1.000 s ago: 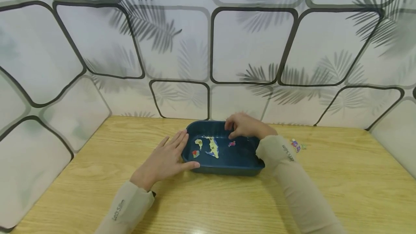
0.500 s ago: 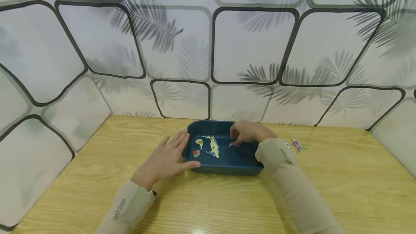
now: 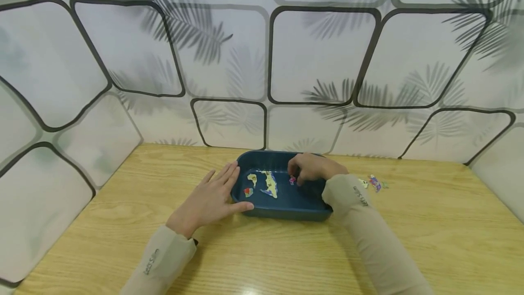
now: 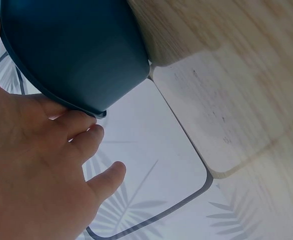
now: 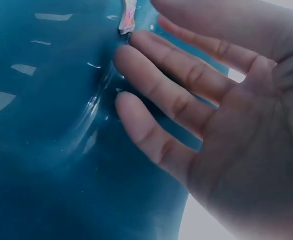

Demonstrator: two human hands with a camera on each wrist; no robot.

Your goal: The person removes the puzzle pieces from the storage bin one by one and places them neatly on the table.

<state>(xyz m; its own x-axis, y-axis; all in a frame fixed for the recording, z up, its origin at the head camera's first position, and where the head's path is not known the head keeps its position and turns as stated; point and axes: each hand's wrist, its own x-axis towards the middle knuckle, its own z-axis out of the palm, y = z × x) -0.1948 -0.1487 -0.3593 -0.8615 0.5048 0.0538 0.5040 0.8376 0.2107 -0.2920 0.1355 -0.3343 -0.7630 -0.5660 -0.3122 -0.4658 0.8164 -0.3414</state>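
Observation:
A dark blue tray [image 3: 286,214] stands on the table. My left hand [image 3: 204,204] rests on its left side, fingers straight along the outer wall and thumb at the front rim; in the left wrist view, fingertips of that hand [image 4: 41,160] touch the tray edge [image 4: 76,60]. Inside the tray, my right hand [image 3: 313,166] is bent down beside a small pink piece [image 3: 292,180]. The right wrist view has this hand [image 5: 221,110] with loosely extended fingers, its fingertips close to the pink piece [image 5: 128,17]; contact cannot be told.
A long yellow and blue piece [image 3: 270,185], a cream piece [image 3: 252,179] and a red and teal piece [image 3: 248,192] lie in the tray's left half. On the table right of the tray are a purple piece [image 3: 375,183] and a pale green one [image 3: 385,185]. A patterned wall stands behind.
My right hand has come down into the tray, to the pink piece, which has turned from slanted to more upright. My left hand has stayed at the tray's left side.

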